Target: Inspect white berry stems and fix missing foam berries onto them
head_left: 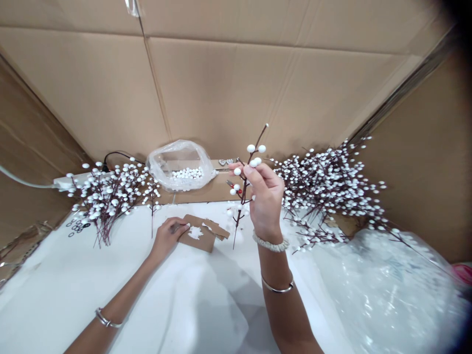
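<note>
My right hand (pixel 266 199) is closed around a brown artificial berry branch (pixel 243 189) with white balls. The branch is held upright, slightly tilted, above the table. My left hand (pixel 170 237) reaches low over the left corner of a small cardboard piece (pixel 201 242), its fingers pinched together. A tiny white spot shows at its fingertips; what they grip, I cannot make out. White paste-like stuff (pixel 195 232) lies in a patch on the cardboard, and a torn strip (pixel 217 229) sits at its right side.
Behind stands an open plastic bag (pixel 180 184) of white balls. Berry branches (pixel 110 196) are bunched at left, with a bigger pile (pixel 324 184) at right. Black rings (pixel 76 226) lie far left. Clear plastic wrap (pixel 391 295) covers the front right. Cardboard walls (pixel 228 88) enclose the table.
</note>
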`<state>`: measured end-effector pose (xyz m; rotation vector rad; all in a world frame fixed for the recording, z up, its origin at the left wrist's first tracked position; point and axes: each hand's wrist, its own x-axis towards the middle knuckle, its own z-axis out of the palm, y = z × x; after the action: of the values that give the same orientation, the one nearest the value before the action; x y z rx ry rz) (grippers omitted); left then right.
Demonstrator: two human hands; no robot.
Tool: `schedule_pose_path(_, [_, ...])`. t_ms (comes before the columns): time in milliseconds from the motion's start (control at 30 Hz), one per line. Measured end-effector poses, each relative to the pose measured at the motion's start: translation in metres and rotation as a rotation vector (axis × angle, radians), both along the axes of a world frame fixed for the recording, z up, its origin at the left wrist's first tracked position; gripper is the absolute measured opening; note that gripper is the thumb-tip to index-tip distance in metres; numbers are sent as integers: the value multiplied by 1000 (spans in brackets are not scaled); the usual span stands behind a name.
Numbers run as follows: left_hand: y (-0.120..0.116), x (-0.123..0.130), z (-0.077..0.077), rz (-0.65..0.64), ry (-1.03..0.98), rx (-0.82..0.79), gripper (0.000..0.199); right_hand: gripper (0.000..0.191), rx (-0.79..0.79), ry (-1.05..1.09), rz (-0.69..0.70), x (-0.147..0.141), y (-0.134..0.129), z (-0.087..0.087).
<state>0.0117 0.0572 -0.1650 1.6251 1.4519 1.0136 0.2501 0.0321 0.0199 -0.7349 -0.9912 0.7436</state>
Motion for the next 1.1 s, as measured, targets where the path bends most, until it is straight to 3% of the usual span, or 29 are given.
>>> schedule_pose_path(167, [-1,-2,7,56,-60,-37,35,14,-51,-2,-1,1,-1,1])
schedule_pose_path(267, [4,-4,22,118,-112,-23,37,15,-107,-29,19,0,-1,0])
schedule_pose_path(400, [9,9,70,176,-244,68,42,16,-118,-74,102,-7,0,-2])
schedule_pose_path(533, [2,43,131,164,-597,228,35,15,-113,-86,155,-18,-2,-3])
schedule_pose_path(633, [-7,67,160,142,-776,261,32,15,-113,-88,201,-25,-6,-3])
schedule_pose_path(733, [-11,79,169,99,-904,182,34,15,-108,-105,222,-30,-7,-5])
schedule_pose_path(900, [-12,83,169,24,-979,60,34,13,-91,-152,203,-34,-7,-9])
schedule_pose_path(1100, [-11,84,167,8,-989,57,33,12,-74,-209,156,-36,-6,-11])
